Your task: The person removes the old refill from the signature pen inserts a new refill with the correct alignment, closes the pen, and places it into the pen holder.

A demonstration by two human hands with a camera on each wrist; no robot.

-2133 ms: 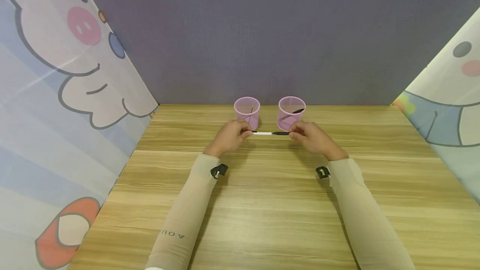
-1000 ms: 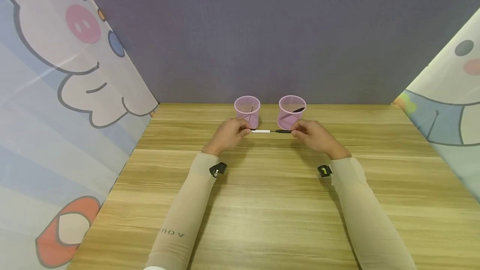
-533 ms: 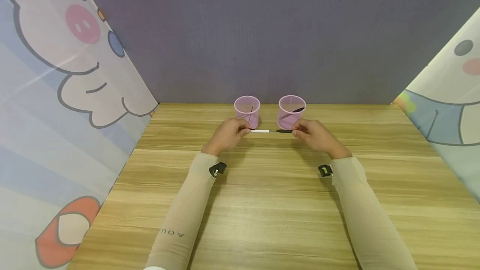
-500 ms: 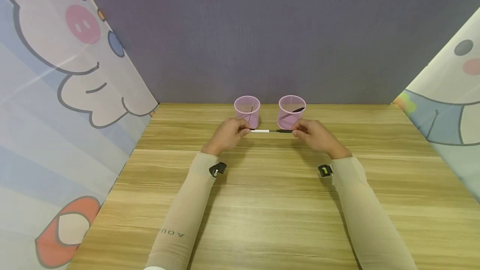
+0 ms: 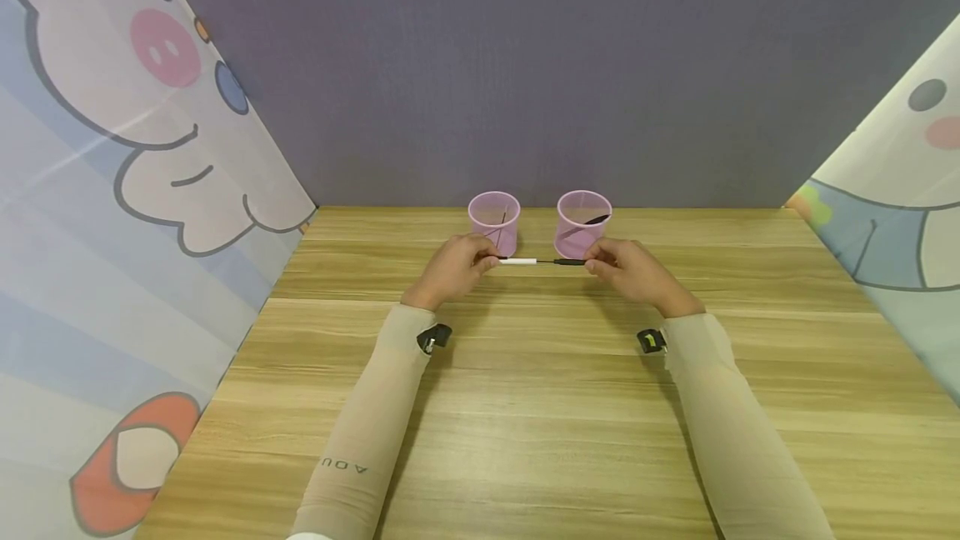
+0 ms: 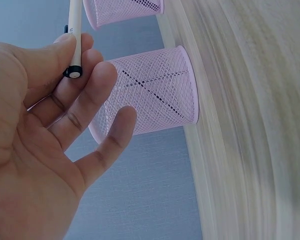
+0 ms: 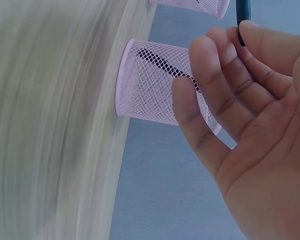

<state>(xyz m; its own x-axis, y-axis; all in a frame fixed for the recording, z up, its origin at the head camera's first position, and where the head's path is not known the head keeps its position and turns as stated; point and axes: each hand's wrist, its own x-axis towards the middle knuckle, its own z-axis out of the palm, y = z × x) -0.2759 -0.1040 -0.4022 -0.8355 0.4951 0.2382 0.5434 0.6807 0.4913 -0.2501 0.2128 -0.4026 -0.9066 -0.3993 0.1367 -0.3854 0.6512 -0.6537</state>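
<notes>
My left hand [image 5: 453,269] pinches a white pen barrel [image 5: 519,261] between thumb and fingers; the left wrist view shows its black end and a dark clip. My right hand [image 5: 628,272] pinches the black part of the pen [image 5: 570,262]. A thin dark rod, like a refill [image 5: 545,262], spans the gap between the two parts. The pen lies level across, in front of two pink mesh cups. The left cup [image 6: 150,120] stands behind my left hand and holds thin, crossing sticks. The right cup [image 7: 150,107] is behind my right hand, with a dark slim object leaning inside.
Both cups stand near the back of the wooden table [image 5: 540,407], close to a dark grey panel [image 5: 555,65]. Cartoon-printed cloths hang along the left [image 5: 90,273] and right [image 5: 900,190] sides.
The white barrel and the black part have drawn apart, left hand moving slightly left and right hand slightly right, so more of the thin rod shows. The cups have stayed in place.
</notes>
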